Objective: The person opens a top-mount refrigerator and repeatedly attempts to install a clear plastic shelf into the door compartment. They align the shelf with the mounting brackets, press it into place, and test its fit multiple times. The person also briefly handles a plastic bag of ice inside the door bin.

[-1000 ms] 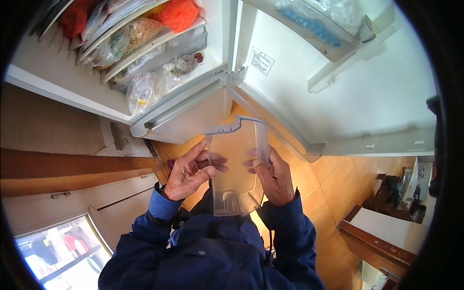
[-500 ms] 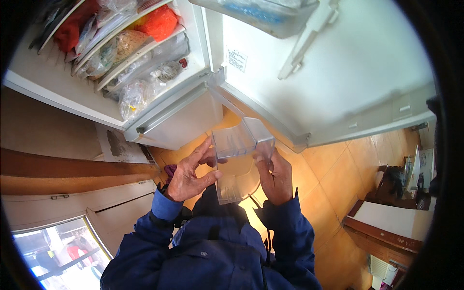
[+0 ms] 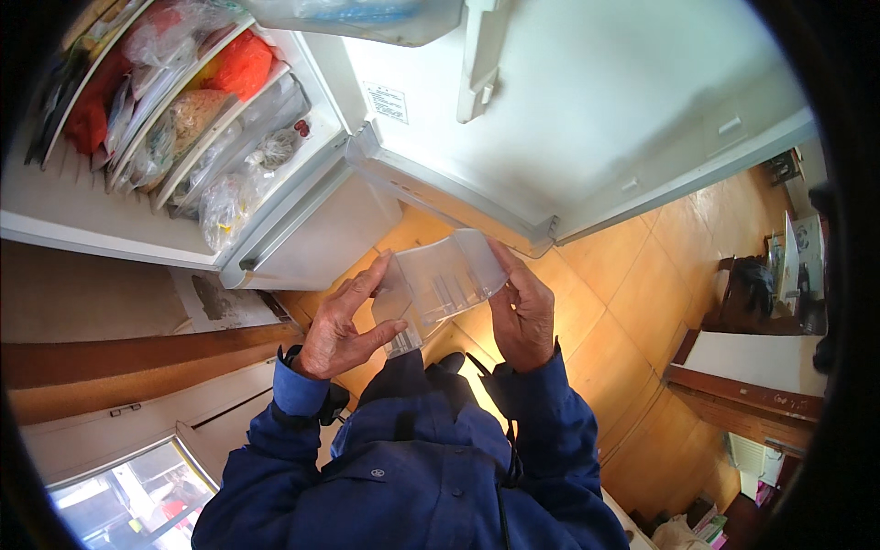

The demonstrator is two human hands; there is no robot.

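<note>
Left hand (image 3: 341, 323) holds clear bin (image 3: 446, 280), thumb and fingers spread; right hand (image 3: 522, 316) opposite.

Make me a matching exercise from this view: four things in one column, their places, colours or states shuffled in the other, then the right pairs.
Things:
1. clear plastic bin
2. bright red bag
3. white door
4. tiled floor

Places, colours, states:
A. swung open
B. orange-tan
C. between the left hand and the right hand
D. inside the fridge

Pairs: 1-C, 2-D, 3-A, 4-B
</note>
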